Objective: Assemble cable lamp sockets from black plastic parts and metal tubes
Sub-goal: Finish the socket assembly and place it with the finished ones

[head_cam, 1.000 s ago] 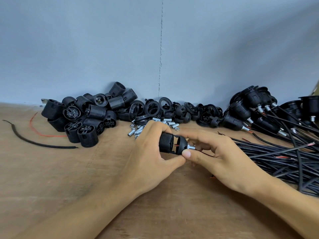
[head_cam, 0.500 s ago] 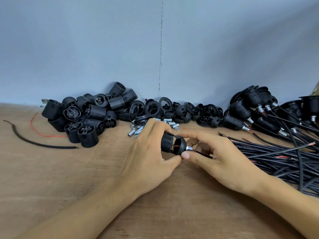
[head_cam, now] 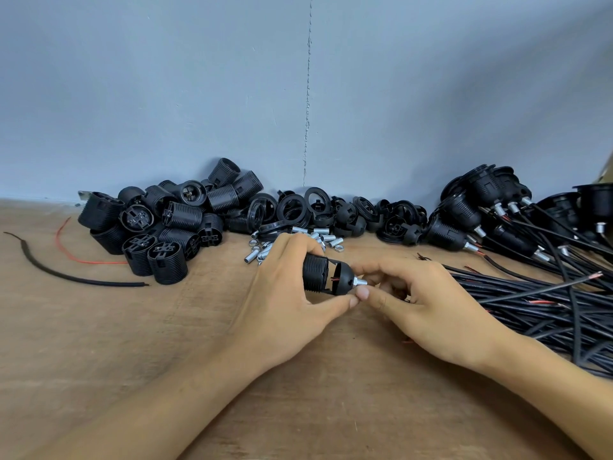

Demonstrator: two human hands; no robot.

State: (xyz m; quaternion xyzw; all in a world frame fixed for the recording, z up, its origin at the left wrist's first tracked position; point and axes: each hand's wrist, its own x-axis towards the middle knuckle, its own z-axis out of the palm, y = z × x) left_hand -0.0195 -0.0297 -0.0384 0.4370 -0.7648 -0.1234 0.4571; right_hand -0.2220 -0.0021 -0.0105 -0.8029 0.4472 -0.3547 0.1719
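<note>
Your left hand [head_cam: 285,300] curls round one black socket [head_cam: 317,276] over the table [head_cam: 132,343]; your right hand [head_cam: 431,307] pinches its one metal tube [head_cam: 360,281] between thumb and forefinger. Two loose wires [head_cam: 83,281] lie far left.

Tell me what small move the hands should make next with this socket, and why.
Probably press the cap onto the threaded body until the gap closes. The left hand grips the body, the right hand pinches the metal tube at the cap's tip, and a red wire shows in the open gap between both parts.
</note>
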